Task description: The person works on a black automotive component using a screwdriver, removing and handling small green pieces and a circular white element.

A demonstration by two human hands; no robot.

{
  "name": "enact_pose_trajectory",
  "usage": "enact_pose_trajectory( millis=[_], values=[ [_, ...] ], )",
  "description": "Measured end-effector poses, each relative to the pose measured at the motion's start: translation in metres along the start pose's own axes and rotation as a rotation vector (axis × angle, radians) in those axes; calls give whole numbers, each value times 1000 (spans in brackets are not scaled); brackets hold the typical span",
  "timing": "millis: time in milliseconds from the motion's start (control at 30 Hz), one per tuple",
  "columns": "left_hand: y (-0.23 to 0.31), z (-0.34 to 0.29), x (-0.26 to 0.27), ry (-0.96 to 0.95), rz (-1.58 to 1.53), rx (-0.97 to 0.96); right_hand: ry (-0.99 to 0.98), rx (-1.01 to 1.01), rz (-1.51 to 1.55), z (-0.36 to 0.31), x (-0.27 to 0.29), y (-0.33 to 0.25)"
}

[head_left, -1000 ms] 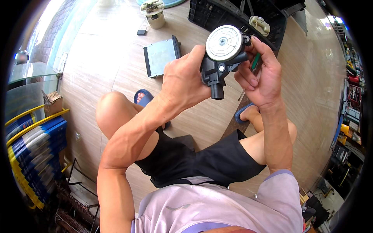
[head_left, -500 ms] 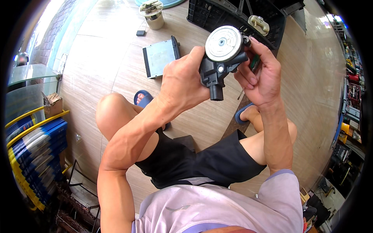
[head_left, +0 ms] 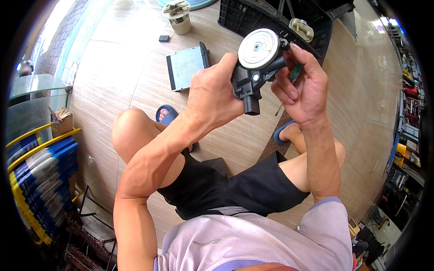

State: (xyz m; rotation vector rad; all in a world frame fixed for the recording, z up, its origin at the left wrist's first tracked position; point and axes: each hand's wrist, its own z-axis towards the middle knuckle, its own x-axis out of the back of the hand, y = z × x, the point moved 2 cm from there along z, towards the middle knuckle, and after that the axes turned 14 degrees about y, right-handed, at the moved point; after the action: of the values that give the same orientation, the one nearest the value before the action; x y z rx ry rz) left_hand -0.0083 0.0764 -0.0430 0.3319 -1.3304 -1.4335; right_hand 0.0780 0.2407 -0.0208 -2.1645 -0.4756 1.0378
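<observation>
Head view, taken from left to right: stacked blue and yellow flat packs (head_left: 40,180) are seen at the far left edge, with a small brown cardboard box (head_left: 61,122) just above them. Further right, on the pale tiled floor (head_left: 113,67), a flat grey metal box with a black end (head_left: 186,67) is laid, and a small cream cylindrical part (head_left: 178,17) is stood beyond it near the top edge. Below these, a bent bare knee and a blue sandal (head_left: 166,115) are seen on the floor.

At the centre, the left hand (head_left: 212,97) is raised in front of the chest and is clenched around the left side of a black plastic motor housing with a round silver metal cap (head_left: 253,67). The housing is held in the air above the lap, its silver disc turned upward and its black connector stub pointed down. On its right side it is gripped by the right hand (head_left: 305,86), by which a green-handled screwdriver (head_left: 294,74) is also grasped against the palm, its thin shaft angled down toward the floor. Behind the hands, a black plastic crate (head_left: 271,13) is set on the floor.
</observation>
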Motion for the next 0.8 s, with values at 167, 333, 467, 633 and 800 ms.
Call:
enact_pose_trajectory(
  millis=[167,333,467,633,800],
  values=[
    [-4,1,-3,47,-37,-17,7,-20,29,1,-2,0],
    [-2,0,-2,-12,10,19,-21,36,46,-1,-1,-2],
    [-2,-1,-1,-14,10,32,-44,28,57,1,2,0],
    [0,1,-1,-31,5,45,-72,35,31,0,3,-1],
    [3,1,-1,-31,11,51,-32,10,21,1,5,2]
  ],
)
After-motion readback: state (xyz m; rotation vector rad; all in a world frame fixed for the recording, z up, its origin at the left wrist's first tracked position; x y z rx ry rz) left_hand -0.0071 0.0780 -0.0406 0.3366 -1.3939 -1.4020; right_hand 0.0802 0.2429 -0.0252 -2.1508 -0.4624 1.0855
